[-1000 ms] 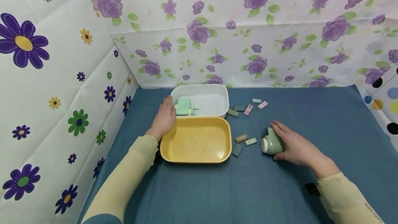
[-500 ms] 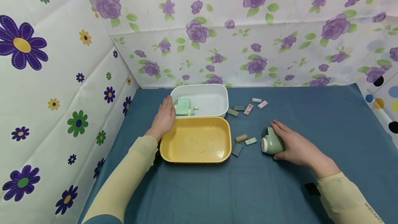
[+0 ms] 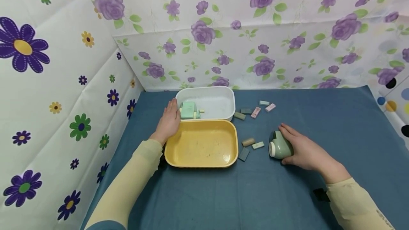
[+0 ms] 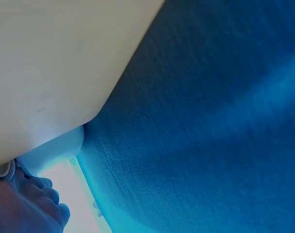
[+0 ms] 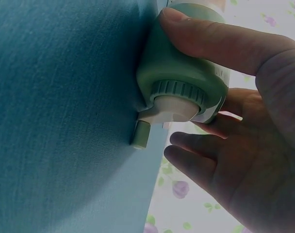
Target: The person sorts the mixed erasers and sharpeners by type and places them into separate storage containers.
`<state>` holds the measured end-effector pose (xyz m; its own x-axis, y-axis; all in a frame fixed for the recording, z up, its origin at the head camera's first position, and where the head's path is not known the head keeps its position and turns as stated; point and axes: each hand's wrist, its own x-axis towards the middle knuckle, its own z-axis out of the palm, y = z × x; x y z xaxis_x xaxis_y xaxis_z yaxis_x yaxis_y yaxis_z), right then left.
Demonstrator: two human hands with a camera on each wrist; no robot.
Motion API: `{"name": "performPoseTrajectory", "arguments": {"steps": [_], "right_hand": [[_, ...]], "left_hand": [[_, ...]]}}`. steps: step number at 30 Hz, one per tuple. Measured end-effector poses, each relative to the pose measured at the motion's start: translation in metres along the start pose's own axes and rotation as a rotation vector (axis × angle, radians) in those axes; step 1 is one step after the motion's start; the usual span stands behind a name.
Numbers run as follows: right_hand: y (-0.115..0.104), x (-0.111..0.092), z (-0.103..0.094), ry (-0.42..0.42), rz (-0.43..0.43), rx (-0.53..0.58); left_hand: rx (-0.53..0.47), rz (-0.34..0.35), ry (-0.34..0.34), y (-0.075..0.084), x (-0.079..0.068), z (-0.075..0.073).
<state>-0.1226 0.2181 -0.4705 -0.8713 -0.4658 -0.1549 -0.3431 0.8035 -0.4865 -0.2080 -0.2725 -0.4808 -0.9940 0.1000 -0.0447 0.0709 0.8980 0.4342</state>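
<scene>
My left hand (image 3: 167, 120) lies along the left ends of the white tray (image 3: 220, 104) and the yellow tray (image 3: 201, 144), its fingers extended together. In the left wrist view, part of the left hand (image 4: 33, 204) shows beside the pale tray wall (image 4: 55, 63). My right hand (image 3: 305, 150) holds a green crank pencil sharpener (image 3: 282, 146) on its side at the table. In the right wrist view, the thumb lies on one side of the sharpener (image 5: 181, 63) and fingers on the other, partly hidden behind it. A mint-green pencil sharpener (image 3: 188, 110) lies in the white tray's left end.
Several small eraser-like blocks lie right of the trays: a pink one (image 3: 255, 112), a dark one (image 3: 244, 154) and a pale one (image 3: 258, 145) among them. A blue cloth (image 3: 204, 198) covers the table. Flower-printed sheets (image 3: 204, 59) stand behind and at the left.
</scene>
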Motion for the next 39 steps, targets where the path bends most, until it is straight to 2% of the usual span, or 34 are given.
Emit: {"name": "performPoseTrajectory", "arguments": {"steps": [9, 19, 39], "right_hand": [[0.0018, -0.0001, 0.0004, -0.005, 0.011, -0.008], [0.0031, 0.0003, 0.0006, -0.011, 0.011, -0.004], [0.0008, 0.0011, -0.0002, -0.009, 0.014, 0.012]], "left_hand": [[-0.027, -0.008, -0.013, -0.0004, -0.0002, 0.0018], [-0.028, 0.003, 0.009, -0.0034, 0.0016, 0.0049], [-0.029, -0.002, 0.001, -0.0045, 0.0023, 0.0027]]}}
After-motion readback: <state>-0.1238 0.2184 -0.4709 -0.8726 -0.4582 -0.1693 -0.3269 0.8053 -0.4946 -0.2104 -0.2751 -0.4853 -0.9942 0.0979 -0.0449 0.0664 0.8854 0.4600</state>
